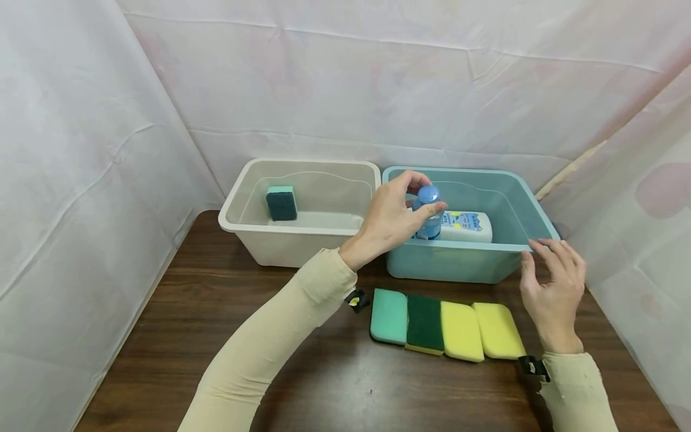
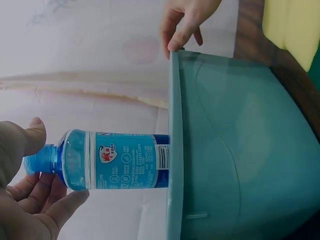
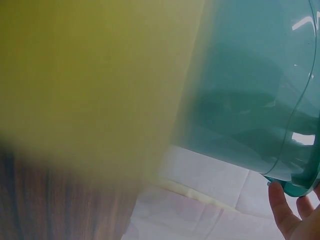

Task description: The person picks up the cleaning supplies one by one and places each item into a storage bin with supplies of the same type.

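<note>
L hand (image 1: 390, 211) grips blue btl (image 2: 125, 161), R hand (image 1: 556, 282) teal bin (image 1: 453, 264) w/ white btl (image 1: 468, 233); sponge (image 1: 282, 205) in beige bin (image 1: 281, 246).

The blue bottle (image 2: 77, 159) has a blue cap (image 1: 429, 192) and a light-blue label (image 2: 137, 172) with a darker blue band, white print, a red emblem and a barcode. The white bottle (image 1: 475, 235) carries blue and yellow patterning. One tub (image 1: 442, 264) is teal, the cream tub (image 1: 278, 245) plain. A two-tone sponge (image 1: 282, 206) pairs dark green with mint; a mint sponge (image 1: 388, 316), a dark green sponge (image 1: 424, 319) edged yellow and two yellow sponges (image 1: 461, 330) follow. The desk (image 1: 324, 384) is brown, dark-grained; pale pink blotches mark the white cloth (image 1: 335, 90).
</note>
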A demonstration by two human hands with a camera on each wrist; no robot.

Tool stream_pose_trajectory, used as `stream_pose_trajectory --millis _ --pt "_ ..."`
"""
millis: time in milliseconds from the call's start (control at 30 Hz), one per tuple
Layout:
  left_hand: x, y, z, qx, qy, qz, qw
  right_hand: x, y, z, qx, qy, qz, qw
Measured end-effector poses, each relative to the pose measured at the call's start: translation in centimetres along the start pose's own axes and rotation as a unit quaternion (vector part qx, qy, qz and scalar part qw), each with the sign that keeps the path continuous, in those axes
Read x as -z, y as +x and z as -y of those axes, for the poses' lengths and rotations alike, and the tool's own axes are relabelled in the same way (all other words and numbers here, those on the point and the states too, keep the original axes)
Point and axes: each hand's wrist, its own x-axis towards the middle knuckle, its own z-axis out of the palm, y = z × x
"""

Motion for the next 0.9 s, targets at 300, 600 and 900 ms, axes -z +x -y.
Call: stream_pose_trajectory --millis 300,600,900 --pt "-0.2 0.1 0.8 0.023 0.016 0.010 0.9996 -0.1 -0.1 0.0 0.000 0.000 0.002 1.0000" --pt "-0.7 0.0 1.6 0.039 0.004 -0.004 0.9992 -0.3 -0.1 -0.1 0.005 -0.001 -0.001 1.0000" --pt "-1.5 -0.1 2.9 0.035 0.017 -0.009 0.9992 -0.4 0.0 0.0 0.010 0.000 -0.001 1.0000"
